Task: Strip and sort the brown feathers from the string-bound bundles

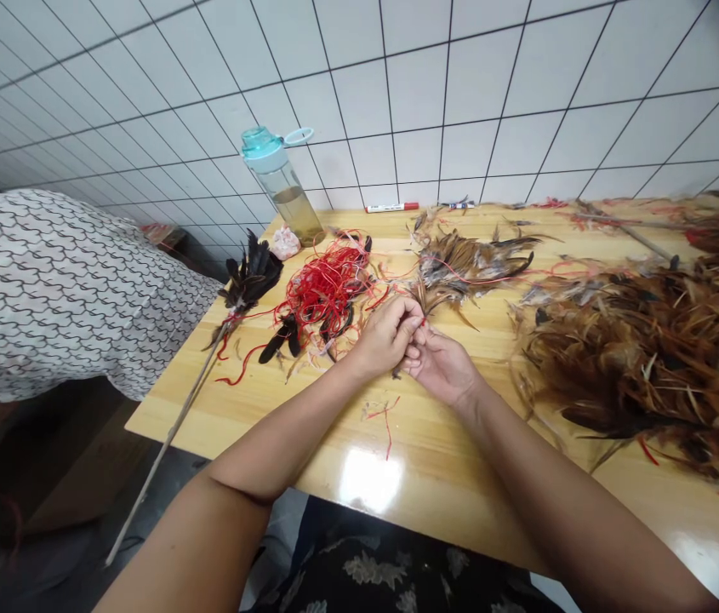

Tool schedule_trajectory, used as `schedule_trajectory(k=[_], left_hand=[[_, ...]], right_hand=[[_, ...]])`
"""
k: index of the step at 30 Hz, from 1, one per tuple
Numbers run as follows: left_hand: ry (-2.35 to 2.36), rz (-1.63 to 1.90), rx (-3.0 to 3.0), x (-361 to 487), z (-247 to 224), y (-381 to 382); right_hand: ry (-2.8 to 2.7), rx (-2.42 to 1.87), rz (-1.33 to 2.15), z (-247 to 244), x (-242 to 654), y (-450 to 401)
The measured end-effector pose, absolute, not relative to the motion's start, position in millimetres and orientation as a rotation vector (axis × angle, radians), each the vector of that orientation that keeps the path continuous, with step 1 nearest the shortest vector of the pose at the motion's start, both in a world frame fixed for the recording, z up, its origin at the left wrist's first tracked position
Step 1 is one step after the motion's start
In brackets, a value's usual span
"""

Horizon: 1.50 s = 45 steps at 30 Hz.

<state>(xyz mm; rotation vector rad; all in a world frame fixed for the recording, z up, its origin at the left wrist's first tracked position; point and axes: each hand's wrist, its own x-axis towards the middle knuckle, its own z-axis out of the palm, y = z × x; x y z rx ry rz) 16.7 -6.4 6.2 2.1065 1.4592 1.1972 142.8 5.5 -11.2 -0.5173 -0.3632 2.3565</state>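
Note:
My left hand (390,334) and my right hand (441,362) meet over the middle of the table, fingers closed and pinched together. A speck of red string (423,323) shows between the fingertips. Just beyond them fans a small tuft of brown feathers (430,300), its base hidden at my right fingers. Left of my hands lies a tangled heap of red string (327,285) with black feathers (288,336) at its edge. A loose pile of brown feathers (470,260) is spread behind my hands.
A large mound of brown feathers (659,349) covers the table's right side. On the left, a stick with black feathers (186,409) overhangs the edge. A water bottle (292,191) and a red-capped marker (392,207) are near the tiled wall. Patterned cloth (71,294) is at far left.

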Motion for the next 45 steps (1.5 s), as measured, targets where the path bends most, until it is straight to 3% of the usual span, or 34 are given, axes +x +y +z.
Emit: schedule_trajectory(k=[7, 18, 45], left_hand=[[1.403, 1.309, 2.226, 19.7, 1.8, -5.1], [1.389, 1.299, 1.710, 22.8, 2.6, -2.9], [1.325, 1.027, 2.252, 0.4, 14.1, 3.2]], right_hand=[[-0.304, -0.548, 2.357, -11.0, 144.2, 4.5], [-0.352, -0.456, 2.364, -13.3, 142.3, 3.8], [-0.395, -0.534, 2.316, -12.6, 140.7, 4.5]])
